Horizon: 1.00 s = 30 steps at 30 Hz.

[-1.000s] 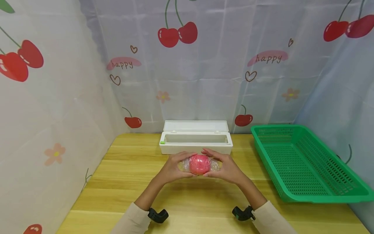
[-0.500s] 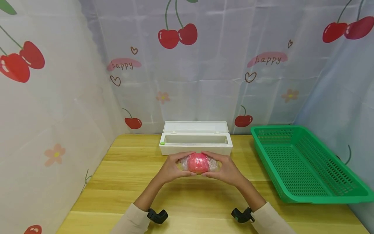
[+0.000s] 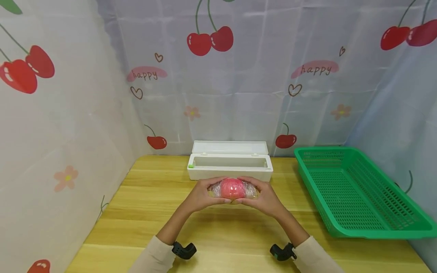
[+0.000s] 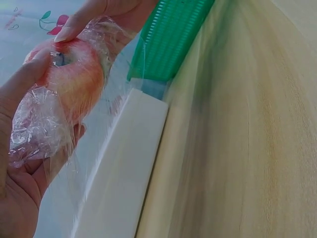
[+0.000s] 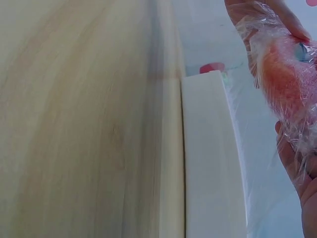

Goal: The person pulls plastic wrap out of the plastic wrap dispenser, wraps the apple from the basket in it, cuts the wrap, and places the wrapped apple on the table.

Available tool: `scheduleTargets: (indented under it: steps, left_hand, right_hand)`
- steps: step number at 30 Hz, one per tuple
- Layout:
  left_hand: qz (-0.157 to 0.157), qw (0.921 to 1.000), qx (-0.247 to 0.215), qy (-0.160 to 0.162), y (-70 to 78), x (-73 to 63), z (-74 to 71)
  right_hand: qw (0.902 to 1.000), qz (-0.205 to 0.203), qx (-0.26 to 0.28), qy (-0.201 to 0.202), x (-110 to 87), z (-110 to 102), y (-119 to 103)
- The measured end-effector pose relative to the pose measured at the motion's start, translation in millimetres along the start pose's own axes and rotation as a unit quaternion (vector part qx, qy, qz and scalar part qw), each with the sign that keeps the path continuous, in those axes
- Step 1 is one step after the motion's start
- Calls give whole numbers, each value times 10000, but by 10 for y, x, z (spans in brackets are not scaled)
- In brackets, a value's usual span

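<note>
A pink-red apple wrapped in crinkled cling film is held up over the table between both hands. My left hand grips its left side, fingers along the far side and thumb along the near side. From the right, my right hand grips it the same way, thumb tips close together. In the left wrist view the thumbs press beside the stem hollow, and loose film bunches out toward each palm. The right wrist view cuts off part of the apple.
Behind the hands stands a long white cling film box with its lid raised. A green perforated basket sits at the right of the wooden table. Cherry-printed curtains enclose the back and sides.
Both hands keep hold of the wrapped apple. It has shifted and turned only slightly between them, and the thumb tips have drawn a little closer together.
</note>
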<state>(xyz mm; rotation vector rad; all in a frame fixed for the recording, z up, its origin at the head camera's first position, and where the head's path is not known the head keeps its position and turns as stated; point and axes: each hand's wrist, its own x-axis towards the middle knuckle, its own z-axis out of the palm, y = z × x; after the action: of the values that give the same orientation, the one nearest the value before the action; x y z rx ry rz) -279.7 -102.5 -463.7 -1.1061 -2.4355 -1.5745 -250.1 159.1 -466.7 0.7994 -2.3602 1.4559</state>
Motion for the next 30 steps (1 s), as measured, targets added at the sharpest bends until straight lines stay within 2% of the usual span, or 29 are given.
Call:
scheduleTargets:
  steps: [9,16,21,23,26,30]
  left_hand:
    - [-176,9998,58,2,-23,-2,0]
    - [-132,9999,73,-67,-29,9,21]
    - [-27,9999,56,-88,-42,12,43]
    - [77,9999,82,-56,-53,8,55]
    - [409,9989,207,27,-64,6,54]
    - [1185,9915,529,107,-77,24,30]
  right_hand:
    - [9996,-209,-126,113,-12,-2,-4]
    - [9998,10,-131,157,4,-33,-39]
    - [9997,112,-178,94,15,-83,-287]
    - [9997,158,-182,99,10,-82,-289]
    - [9995,251,-127,119,5,-41,-104]
    - [9994,309,57,138,1,-25,-13]
